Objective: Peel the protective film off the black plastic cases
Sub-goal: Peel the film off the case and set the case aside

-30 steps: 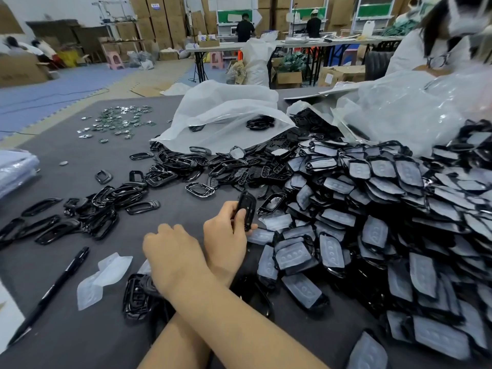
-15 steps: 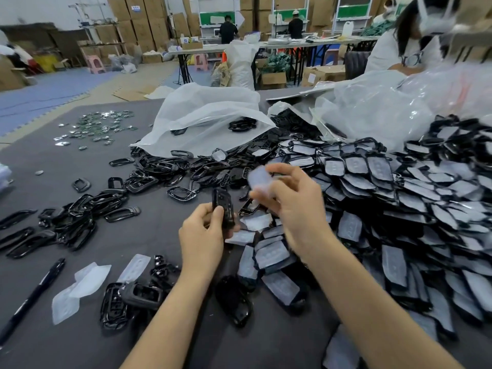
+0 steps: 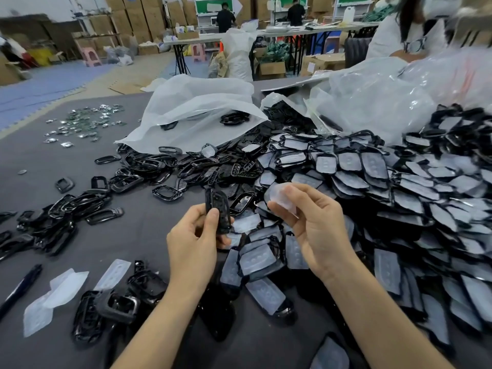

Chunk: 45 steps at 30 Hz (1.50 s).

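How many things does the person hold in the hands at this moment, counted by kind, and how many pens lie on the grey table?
black plastic case, gripped by the left hand: 1
clear protective film, pinched by the right hand: 1
black pen, on the table at the near left: 1
Total: 3

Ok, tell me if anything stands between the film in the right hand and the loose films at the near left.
The left hand, gripping a black case, sits between the film pinched in the right hand and the loose films. A small heap of cases lies beside them.
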Each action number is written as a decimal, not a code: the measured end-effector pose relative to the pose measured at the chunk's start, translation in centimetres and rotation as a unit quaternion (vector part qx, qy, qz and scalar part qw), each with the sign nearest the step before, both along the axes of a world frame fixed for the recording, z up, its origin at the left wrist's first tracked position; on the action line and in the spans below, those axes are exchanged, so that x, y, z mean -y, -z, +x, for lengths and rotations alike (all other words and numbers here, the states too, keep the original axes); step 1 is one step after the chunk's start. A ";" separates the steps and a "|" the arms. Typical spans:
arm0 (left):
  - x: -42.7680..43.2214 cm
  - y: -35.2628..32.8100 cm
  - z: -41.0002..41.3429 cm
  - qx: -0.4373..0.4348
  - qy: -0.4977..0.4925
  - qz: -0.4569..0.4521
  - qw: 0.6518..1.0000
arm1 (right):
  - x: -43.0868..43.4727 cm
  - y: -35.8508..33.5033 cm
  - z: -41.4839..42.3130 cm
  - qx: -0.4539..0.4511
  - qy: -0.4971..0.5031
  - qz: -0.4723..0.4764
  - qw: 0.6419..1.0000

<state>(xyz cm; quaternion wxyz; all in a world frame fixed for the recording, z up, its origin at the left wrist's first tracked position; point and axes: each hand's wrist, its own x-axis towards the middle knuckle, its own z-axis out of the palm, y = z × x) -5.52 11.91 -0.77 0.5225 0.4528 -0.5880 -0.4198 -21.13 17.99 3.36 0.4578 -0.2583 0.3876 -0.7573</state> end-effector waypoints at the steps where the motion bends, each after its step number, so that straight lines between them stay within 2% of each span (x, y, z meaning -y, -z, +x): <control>1: 0.0 0.0 0.0 -0.003 0.003 0.000 1.000 | 0.0 0.0 0.0 -0.003 -0.002 0.001 1.000; 4: -0.2 0.0 0.0 -0.013 0.016 0.001 1.000 | -0.1 0.1 0.1 -0.014 -0.007 -0.003 1.000; 10: -0.3 0.0 0.1 -0.017 0.043 0.004 0.999 | -0.2 0.4 0.2 -0.092 0.020 0.031 0.995; 17: -0.6 0.0 0.0 0.021 0.081 -0.024 0.996 | -0.5 0.6 0.6 -0.050 -0.034 0.008 0.998; 23: -0.7 0.1 0.1 0.050 0.090 -0.046 0.994 | -0.4 0.8 0.9 -0.059 -0.044 0.009 0.997; 27: -0.8 0.1 0.1 0.057 0.101 -0.051 0.992 | -0.2 1.4 1.0 -0.135 -0.026 0.015 0.990; 30: -0.8 0.1 0.1 0.067 0.110 -0.062 0.990 | -0.1 1.7 1.2 -0.231 -0.018 0.016 0.973; 32: -0.8 0.0 0.0 0.074 0.118 -0.069 0.988 | 0.0 1.7 1.4 -0.261 -0.013 0.017 0.965; 45: -0.7 0.4 -0.2 0.082 0.143 -0.076 0.983 | 0.0 1.7 0.9 -0.290 0.035 0.023 0.956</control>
